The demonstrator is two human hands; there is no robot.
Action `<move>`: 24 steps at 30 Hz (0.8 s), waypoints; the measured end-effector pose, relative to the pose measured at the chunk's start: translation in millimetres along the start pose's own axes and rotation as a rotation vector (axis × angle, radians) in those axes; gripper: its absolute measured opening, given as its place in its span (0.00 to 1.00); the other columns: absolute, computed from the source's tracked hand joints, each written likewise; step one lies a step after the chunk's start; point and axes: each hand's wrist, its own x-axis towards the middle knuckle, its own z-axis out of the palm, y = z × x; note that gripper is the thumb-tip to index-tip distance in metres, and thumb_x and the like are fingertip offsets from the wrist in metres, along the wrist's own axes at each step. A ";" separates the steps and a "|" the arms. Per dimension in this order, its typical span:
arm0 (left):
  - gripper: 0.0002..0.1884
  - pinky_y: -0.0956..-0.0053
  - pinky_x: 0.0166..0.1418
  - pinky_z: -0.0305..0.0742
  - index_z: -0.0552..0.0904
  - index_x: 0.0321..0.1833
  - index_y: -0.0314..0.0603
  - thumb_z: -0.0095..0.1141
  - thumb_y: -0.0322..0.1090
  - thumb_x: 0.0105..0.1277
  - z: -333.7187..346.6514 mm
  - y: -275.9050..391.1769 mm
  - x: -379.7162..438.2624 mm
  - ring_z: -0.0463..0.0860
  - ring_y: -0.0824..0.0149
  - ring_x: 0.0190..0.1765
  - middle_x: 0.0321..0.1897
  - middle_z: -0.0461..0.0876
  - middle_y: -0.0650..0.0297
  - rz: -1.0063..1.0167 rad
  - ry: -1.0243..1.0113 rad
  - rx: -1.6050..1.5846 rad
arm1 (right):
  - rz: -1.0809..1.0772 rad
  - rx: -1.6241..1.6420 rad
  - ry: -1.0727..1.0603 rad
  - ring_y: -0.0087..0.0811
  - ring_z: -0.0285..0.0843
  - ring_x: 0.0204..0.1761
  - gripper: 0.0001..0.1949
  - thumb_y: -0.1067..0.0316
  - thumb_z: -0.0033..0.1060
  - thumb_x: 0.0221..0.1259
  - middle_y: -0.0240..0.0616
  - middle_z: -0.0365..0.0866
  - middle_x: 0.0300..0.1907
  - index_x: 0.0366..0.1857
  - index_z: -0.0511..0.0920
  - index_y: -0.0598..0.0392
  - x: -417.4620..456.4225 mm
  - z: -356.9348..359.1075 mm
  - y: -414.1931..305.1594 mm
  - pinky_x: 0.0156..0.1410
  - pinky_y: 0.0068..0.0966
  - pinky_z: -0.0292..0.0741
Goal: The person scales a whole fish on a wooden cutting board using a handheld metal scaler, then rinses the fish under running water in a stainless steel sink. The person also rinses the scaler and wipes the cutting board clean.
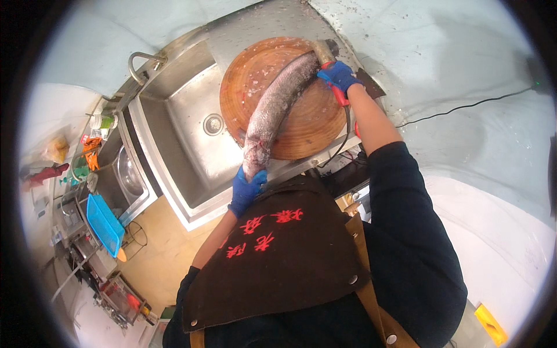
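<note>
A long, silvery-grey fish (274, 104) lies across a round wooden chopping board (237, 82), its far end reaching the board's upper right rim. My left hand (247, 191), in a blue glove, grips the fish's near end, which overhangs the board's edge. A reddish patch shows on the fish just above that hand. My right hand (340, 76), also gloved in blue, is closed around the red handle of a corded electric fish scaler (323, 52). The scaler's head is at the fish's far end; whether they touch, I cannot tell. Loose scales are scattered on the board.
The board partly overhangs a stainless steel sink (191, 117) with a curved faucet (145, 65). A dark flat blade-like piece (370, 83) lies behind my right wrist. A black power cord (470, 105) runs along the wall. At left is a blue plastic basket (104, 226).
</note>
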 end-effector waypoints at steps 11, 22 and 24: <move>0.31 0.80 0.29 0.67 0.69 0.70 0.45 0.56 0.57 0.72 -12.5 16.6 -6.9 0.73 0.72 0.27 0.47 0.83 0.57 -0.006 -0.337 -0.539 | -0.230 -0.110 0.171 0.56 0.86 0.48 0.37 0.40 0.72 0.50 0.60 0.86 0.47 0.56 0.75 0.60 -118.1 17.9 -58.0 0.54 0.47 0.82; 0.25 0.82 0.26 0.64 0.71 0.64 0.42 0.62 0.45 0.70 -20.9 15.0 -4.6 0.70 0.74 0.25 0.41 0.82 0.53 -0.088 -0.333 -0.506 | -0.662 -0.208 0.015 0.59 0.85 0.37 0.19 0.52 0.66 0.55 0.53 0.85 0.33 0.43 0.74 0.54 -182.9 73.7 -72.2 0.43 0.53 0.79; 0.24 0.82 0.26 0.64 0.72 0.62 0.42 0.62 0.46 0.70 -23.0 15.8 -4.3 0.71 0.74 0.25 0.39 0.82 0.54 -0.075 -0.330 -0.503 | -0.630 -0.211 0.104 0.58 0.85 0.37 0.20 0.52 0.66 0.55 0.53 0.85 0.33 0.43 0.74 0.55 -148.3 57.2 -74.3 0.43 0.52 0.79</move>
